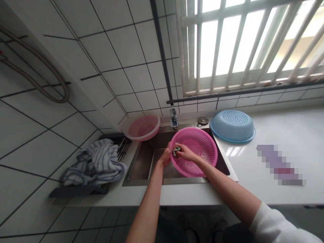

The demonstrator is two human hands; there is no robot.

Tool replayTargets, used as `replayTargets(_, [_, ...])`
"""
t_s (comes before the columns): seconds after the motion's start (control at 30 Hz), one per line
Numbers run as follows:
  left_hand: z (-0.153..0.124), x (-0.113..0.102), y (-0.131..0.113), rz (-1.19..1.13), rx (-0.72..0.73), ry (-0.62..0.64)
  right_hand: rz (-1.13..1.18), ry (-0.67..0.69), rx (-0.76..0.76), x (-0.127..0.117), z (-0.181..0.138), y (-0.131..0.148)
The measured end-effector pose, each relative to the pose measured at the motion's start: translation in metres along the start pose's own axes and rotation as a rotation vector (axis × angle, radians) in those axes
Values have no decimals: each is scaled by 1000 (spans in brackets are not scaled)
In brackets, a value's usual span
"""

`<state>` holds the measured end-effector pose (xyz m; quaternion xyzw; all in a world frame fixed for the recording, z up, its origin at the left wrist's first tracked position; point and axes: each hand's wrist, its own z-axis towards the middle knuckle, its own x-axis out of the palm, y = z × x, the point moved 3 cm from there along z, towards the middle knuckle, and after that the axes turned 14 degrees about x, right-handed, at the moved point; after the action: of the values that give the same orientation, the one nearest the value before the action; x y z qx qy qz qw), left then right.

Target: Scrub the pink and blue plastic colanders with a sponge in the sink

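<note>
The pink basket (202,148) is round plastic, pierced all over with small holes. It is tilted over the sink (141,165), its open side facing the person. The left hand (165,157) is curled around its near rim. The right hand (186,153) is closed on a small greenish sponge (176,150), pressed against the same rim. Nothing else shows inside the basket.

A see-through pink bowl (143,127) leans at the sink's back corner, beside the tap (173,118). A blue basket (233,125) lies upside down on the white bench (265,189). A striped cloth (96,163) is heaped on the dark rack (76,191).
</note>
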<state>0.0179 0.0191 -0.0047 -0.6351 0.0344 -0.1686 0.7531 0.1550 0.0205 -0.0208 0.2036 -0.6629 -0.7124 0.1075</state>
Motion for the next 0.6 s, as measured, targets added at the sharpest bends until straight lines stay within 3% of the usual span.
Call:
replayTargets(0.07, [1,1,-1,-46,5,-3,-15,25,-16,2,0,3])
replayTargets(0.13, [3,2,-3,-17,47,-24,-31,-32,-16,-3,2,4])
replayTargets(0.3, [4,9,-9,125,92,44,-41,-527,90,-34,7,0])
replayTargets(0.37, [1,10,-10,101,50,72,-67,-606,102,-38,5,2])
replayTargets(0.47, [-1,9,-10,1,-7,42,-126,-479,49,-25,2,7])
replayTargets(0.6, [2,3,-8,15,54,-97,-149,-80,-51,4,-2,12])
